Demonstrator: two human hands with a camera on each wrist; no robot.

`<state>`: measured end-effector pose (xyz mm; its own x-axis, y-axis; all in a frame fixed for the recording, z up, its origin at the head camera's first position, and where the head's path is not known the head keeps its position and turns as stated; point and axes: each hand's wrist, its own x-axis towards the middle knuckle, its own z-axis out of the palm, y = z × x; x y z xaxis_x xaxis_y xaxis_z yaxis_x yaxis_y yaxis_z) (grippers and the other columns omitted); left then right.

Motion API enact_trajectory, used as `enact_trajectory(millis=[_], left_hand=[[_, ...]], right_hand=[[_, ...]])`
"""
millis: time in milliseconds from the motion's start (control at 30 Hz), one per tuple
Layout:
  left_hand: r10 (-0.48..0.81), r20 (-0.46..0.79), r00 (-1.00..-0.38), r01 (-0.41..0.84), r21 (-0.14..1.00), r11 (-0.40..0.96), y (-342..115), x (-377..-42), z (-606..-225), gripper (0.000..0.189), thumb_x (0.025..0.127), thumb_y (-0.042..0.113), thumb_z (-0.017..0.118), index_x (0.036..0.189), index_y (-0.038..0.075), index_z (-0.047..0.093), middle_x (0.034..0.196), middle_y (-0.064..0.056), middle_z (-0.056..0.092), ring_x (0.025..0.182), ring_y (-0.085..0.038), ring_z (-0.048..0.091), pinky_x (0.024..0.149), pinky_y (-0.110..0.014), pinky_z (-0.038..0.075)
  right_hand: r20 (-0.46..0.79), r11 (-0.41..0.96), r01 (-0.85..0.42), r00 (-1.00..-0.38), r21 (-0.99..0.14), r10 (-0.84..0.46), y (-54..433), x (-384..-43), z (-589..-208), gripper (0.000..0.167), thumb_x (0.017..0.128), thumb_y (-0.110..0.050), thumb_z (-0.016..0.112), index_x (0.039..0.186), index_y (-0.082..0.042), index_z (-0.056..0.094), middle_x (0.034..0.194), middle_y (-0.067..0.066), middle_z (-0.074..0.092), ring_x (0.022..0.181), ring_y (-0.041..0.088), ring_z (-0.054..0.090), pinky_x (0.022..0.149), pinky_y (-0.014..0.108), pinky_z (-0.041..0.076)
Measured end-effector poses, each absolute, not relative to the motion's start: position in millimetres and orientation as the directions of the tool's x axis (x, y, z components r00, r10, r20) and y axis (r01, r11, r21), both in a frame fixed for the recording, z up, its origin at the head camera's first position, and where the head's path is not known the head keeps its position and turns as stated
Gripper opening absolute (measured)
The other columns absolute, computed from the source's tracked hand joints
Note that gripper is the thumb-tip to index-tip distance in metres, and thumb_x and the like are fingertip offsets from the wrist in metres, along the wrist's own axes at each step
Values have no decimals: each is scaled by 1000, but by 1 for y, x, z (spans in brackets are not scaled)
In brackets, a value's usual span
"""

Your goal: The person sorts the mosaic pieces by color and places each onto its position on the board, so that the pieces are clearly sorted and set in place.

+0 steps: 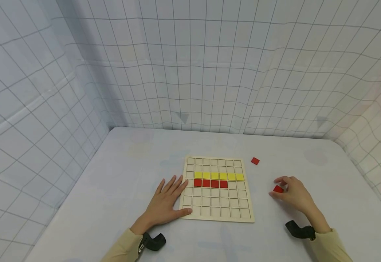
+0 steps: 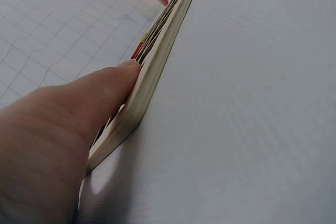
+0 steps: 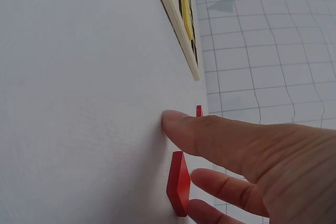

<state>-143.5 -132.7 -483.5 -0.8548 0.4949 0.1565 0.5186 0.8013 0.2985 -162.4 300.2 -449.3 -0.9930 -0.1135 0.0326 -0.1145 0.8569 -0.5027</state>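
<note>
A pale square board [image 1: 190, 214] with a grid of cells lies on the table. It holds a row of yellow tiles [image 1: 215, 175] and, just below, a shorter row of red tiles [image 1: 210, 183]. My left hand [image 1: 164, 205] rests with spread fingers over the board's left edge, its thumb [image 2: 113, 85] on the near corner. To the right of the board, my right hand [image 1: 293, 193] is around a loose red tile [image 3: 178, 184]. In the right wrist view the thumb [image 3: 184, 127] stands apart from that tile, while two fingertips are right at its edge.
Another red tile [image 1: 255, 161] lies off the board's upper right corner. White table surface [image 1: 138, 153] surrounds the board. Grid-patterned curtains [image 1: 190, 72] hang behind the table and along both sides.
</note>
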Motion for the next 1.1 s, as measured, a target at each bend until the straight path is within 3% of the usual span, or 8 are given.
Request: enact_trajectory(millis=[333, 733, 1100], left_hand=[[495, 163, -854, 521, 301, 799, -133, -144, -484, 91, 83, 72, 49, 152, 17, 25, 156, -3, 18, 143, -24, 9, 111, -51, 1], [501, 174, -848, 530, 289, 797, -134, -144, -486, 91, 83, 72, 47, 152, 17, 25, 156, -4, 18, 143, -24, 10, 111, -51, 1], [500, 173, -849, 529, 289, 798, -134, -144, -486, 91, 83, 72, 47, 152, 17, 25, 156, -4, 18, 143, -24, 10, 111, -51, 1]], right_hand=[[-12, 833, -85, -994, -546, -110, 301, -161, -448, 41, 78, -27, 79, 100, 3, 61, 86, 6, 57, 72, 20, 48, 58, 33, 41], [-74, 831, -6, -996, -556, -57, 304, -158, -444, 36, 80, -23, 77, 98, 3, 60, 86, 6, 57, 77, 23, 53, 59, 33, 44], [-78, 822, -17, -994, -569, -75, 306, -158, -446, 30, 82, -22, 75, 93, 0, 59, 83, 4, 55, 74, 21, 50, 59, 33, 41]])
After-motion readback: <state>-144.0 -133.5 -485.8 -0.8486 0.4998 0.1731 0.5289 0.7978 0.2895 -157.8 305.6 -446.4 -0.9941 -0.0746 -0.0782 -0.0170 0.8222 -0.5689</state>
